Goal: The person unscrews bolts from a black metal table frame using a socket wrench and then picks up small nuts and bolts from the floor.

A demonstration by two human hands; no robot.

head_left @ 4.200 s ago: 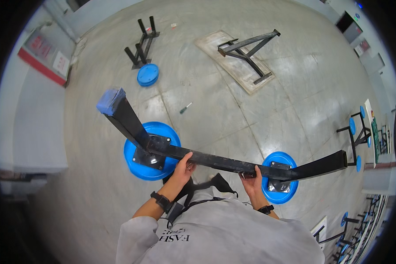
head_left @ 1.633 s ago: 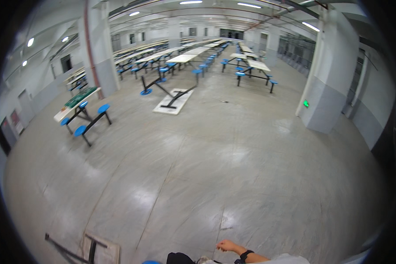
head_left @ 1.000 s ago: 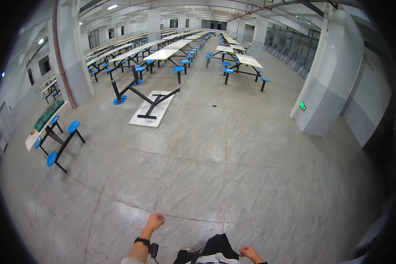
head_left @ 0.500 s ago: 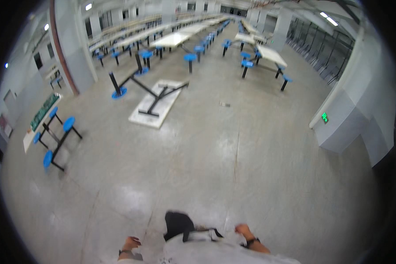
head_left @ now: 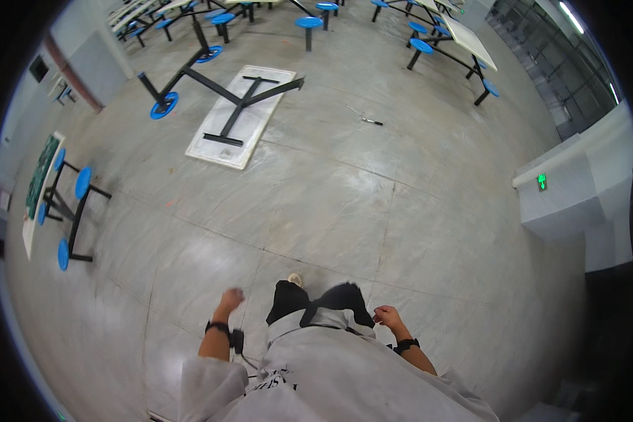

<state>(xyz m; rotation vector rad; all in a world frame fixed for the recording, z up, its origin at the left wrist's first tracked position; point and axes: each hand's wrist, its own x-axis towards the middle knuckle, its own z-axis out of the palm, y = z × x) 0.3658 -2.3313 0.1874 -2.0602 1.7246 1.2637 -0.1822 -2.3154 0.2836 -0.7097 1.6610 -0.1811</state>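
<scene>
Black bands (head_left: 219, 327) ring both wrists. The left hand (head_left: 232, 298), seemingly empty, is too blurred to tell how far it curls; the right hand (head_left: 386, 316), half open, seems empty beside the trousers (head_left: 337, 301) (touching or not, I cannot tell). Far left, a frame (head_left: 240, 104) lies on a slab (head_left: 250, 128); a tool (head_left: 373, 122) lies right of them.

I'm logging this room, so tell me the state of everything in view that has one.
Left hand, blurred, apparently empty
Right hand, empty, loosely curled
White tabletop, flat on floor
Black metal frame, partly over tabletop
Black-handled tool, lying on floor
Leftmost white table, upright
Green wall sign, lit
Ceiling tube light, lit
</scene>
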